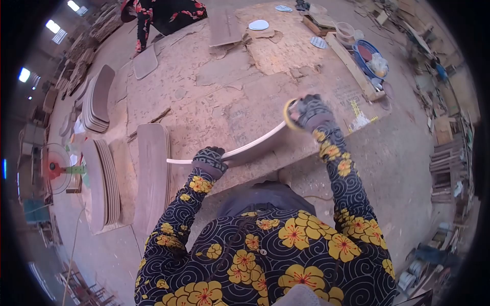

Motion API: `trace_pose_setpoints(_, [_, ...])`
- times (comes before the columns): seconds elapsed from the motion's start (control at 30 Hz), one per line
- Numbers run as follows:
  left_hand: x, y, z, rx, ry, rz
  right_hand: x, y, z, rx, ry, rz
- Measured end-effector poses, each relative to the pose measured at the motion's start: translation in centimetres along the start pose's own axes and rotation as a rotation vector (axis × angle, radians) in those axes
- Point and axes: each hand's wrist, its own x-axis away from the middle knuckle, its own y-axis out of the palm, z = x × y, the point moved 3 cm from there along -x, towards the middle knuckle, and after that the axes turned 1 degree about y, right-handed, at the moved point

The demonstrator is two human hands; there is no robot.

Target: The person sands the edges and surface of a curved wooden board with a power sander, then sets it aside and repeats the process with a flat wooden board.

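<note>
A curved wooden panel [255, 148] stands on its edge near the front of the work table, its pale long edge facing up. Gloved fingers of my left hand [209, 160] are closed around the panel toward its left end. At the panel's right end, my right hand [312, 111], also gloved, grips a round yellow-edged disc [291, 114] against or very close to the pale edge. Whether it is a sanding disc or a roll of tape cannot be made out. Left of my left hand lies a stack of curved panels [152, 168].
More curved panel stacks [102, 178] [98, 102] stand at the left, beside a fan [55, 167]. Pale round discs [258, 25] lie on the table [214, 102]. A blue basin [370, 58] and a wooden rail [354, 69] are at right. Another person [171, 18] leans over the far side.
</note>
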Motion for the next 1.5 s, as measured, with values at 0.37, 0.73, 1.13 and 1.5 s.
trace_pose_setpoints(0.37, [0.6, -1.3, -2.9, 0.006, 0.132, -0.091, 11.7, 8.5, -12.8, -0.101, -0.127, 0.431])
trace_pose_setpoints(0.73, [0.3, 0.0, -3.6, 0.034, 0.162, 0.023, 9.3, 5.0, -10.9, -0.017, 0.004, 0.374])
trace_pose_setpoints(1.13, [3.0, 2.0, -2.8, 0.05, 0.191, 0.1, 3.0, 2.5, -0.9, 0.572, -0.005, -0.035])
trace_pose_setpoints(1.5, [3.1, 2.1, -2.8, 0.006, 0.195, 0.111, 7.8, 1.1, -21.8, 0.18, 0.08, -0.362])
